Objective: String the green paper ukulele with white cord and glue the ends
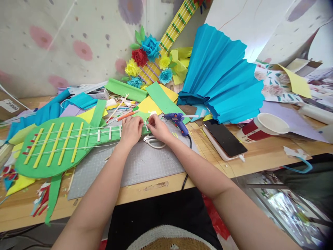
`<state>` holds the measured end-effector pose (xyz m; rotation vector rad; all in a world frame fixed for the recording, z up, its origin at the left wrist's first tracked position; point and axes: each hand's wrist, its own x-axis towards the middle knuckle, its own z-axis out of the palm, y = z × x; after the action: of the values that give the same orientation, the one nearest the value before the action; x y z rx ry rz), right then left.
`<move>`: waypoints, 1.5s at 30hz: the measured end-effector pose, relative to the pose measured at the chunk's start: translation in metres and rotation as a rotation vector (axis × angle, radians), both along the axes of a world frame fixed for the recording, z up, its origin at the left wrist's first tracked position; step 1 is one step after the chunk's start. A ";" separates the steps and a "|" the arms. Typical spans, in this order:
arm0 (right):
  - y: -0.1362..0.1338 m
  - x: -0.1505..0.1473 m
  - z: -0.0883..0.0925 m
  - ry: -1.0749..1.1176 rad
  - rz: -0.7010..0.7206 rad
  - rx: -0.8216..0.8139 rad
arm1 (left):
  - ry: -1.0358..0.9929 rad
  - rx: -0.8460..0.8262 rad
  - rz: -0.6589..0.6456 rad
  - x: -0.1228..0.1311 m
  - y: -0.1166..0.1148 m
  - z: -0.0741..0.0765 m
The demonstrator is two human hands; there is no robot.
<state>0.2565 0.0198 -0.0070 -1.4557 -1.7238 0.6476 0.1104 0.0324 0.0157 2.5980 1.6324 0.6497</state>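
A green paper-covered guitar (52,152) lies across the left side, its neck pointing right. Yellow strips cross its body, short white strips cross its neck, and white strings run lengthwise. My left hand (130,131) rests over the neck near its far end, fingers pinched together. Close by on the right, my right hand (159,129) is also pinched at the neck's end, beside a small white strip (146,125). What the fingertips hold is too small to make out. Below my right hand lie white-handled scissors (154,143), partly hidden. A blue glue gun (179,122) sits just right of that hand.
A grey cutting mat (145,165) lies under the hands. To the right are a black phone (225,137), a paper cup (260,128) and pleated blue paper (221,69). Behind, a yellow paper guitar (169,40) with paper flowers leans on the wall among coloured scraps.
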 end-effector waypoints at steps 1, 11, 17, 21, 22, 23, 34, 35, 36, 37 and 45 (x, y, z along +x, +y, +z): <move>0.000 0.000 0.000 0.021 -0.004 -0.010 | -0.018 0.003 -0.008 0.000 -0.001 0.001; 0.010 -0.002 -0.002 0.237 -0.045 -0.101 | -0.037 -0.121 0.012 0.008 -0.009 0.003; 0.003 0.000 0.005 0.092 -0.001 0.037 | -0.146 -0.166 0.019 0.004 -0.013 0.000; -0.005 0.004 0.012 -0.052 0.009 0.139 | -0.169 -0.163 0.009 0.005 -0.017 -0.002; -0.007 0.005 0.013 -0.082 0.022 0.153 | -0.169 -0.156 0.011 0.006 -0.017 -0.002; -0.009 0.006 0.014 -0.116 0.037 0.166 | -0.168 -0.144 0.019 0.008 -0.017 -0.003; -0.013 0.011 0.017 -0.335 0.178 0.248 | -0.095 -0.033 0.097 0.024 -0.015 -0.012; -0.013 0.011 0.017 -0.340 0.171 0.242 | -0.102 -0.029 0.103 0.025 -0.015 -0.013; -0.012 0.011 0.016 -0.342 0.159 0.241 | -0.110 -0.024 0.109 0.026 -0.016 -0.014; -0.012 0.011 0.016 -0.343 0.143 0.244 | -0.117 -0.016 0.114 0.027 -0.018 -0.015; -0.003 0.005 0.007 -0.194 0.003 0.199 | -0.145 0.032 0.124 0.030 -0.021 -0.019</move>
<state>0.2615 0.0165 0.0000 -1.4125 -1.8797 0.3333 0.1401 0.0118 -0.0031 2.4202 1.7615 0.8549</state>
